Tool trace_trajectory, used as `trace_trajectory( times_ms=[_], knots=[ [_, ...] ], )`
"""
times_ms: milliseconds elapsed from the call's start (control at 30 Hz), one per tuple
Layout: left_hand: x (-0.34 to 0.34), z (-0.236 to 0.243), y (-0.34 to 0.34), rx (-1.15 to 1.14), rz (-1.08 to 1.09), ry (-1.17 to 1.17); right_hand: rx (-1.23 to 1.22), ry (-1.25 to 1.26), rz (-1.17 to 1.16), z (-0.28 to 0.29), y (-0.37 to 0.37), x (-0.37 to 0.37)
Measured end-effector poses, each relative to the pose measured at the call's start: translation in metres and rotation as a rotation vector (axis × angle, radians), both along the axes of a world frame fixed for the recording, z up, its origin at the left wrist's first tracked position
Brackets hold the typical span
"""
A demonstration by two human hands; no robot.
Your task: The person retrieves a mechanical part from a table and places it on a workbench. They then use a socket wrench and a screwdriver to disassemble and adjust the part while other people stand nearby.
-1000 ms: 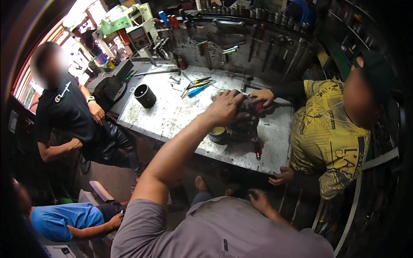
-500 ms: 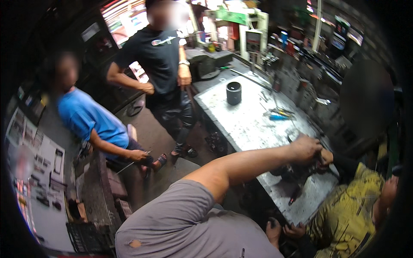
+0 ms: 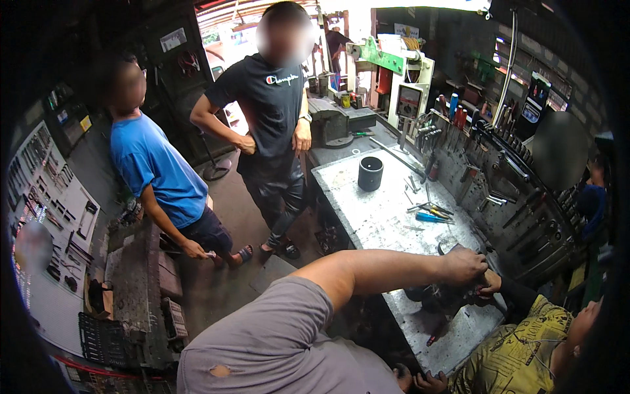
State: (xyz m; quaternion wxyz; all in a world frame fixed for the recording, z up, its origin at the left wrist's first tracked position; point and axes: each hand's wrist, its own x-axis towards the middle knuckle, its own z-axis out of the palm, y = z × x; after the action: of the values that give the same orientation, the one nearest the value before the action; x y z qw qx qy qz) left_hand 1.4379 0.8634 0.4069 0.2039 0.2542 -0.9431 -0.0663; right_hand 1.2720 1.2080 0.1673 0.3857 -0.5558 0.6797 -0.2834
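Note:
My left arm, in a grey sleeve, reaches over the metal-topped workbench [image 3: 344, 190]. At its end my left hand [image 3: 464, 266] is closed, knuckles up, on something I cannot make out. A co-worker's hand [image 3: 489, 284], with a dark sleeve, is right beside it. Under the two hands lies a dark, greasy part [image 3: 426, 299], mostly hidden by my forearm. What seems to be my right hand [image 3: 403, 378] shows at the lower edge beside my shirt, largely cut off, its grip hidden. The co-worker's other hand [image 3: 431, 382] is close to it.
On the bench stand a dark hollow cylinder [image 3: 371, 174], a blue-handled screwdriver [image 3: 430, 217] and several small tools. Wrenches [image 3: 541, 243] hang along the right-hand rack. Two people stand left of the bench, one in black [image 3: 269, 111], one in blue [image 3: 161, 174]. A vise [image 3: 330, 123] sits behind.
The view has shifted, so the bench and people appear lower and farther right. My left hand stays closed beside the co-worker's hand. The lower-edge hand is now more cut off.

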Motion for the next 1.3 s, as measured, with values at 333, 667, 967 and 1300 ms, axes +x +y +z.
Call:
trace_trajectory(
  times_ms=[333, 667, 967, 1300],
  knots=[
    [0.003, -0.011, -0.014, -0.027, -0.139, 0.031, 0.054, -0.044, 0.029, 0.011, 0.0, 0.01],
    [0.013, 0.007, -0.01, 0.037, -0.21, -0.114, 0.003, -0.074, 0.028, 0.014, 0.003, 0.015],
    [0.003, 0.01, 0.015, 0.099, -0.003, -0.02, 0.069, -0.072, -0.049, 0.02, 0.011, 0.025],
    [0.0, 0.013, 0.01, 0.189, 0.039, -0.054, -0.008, -0.077, -0.059, 0.02, 0.007, 0.027]
  ],
)
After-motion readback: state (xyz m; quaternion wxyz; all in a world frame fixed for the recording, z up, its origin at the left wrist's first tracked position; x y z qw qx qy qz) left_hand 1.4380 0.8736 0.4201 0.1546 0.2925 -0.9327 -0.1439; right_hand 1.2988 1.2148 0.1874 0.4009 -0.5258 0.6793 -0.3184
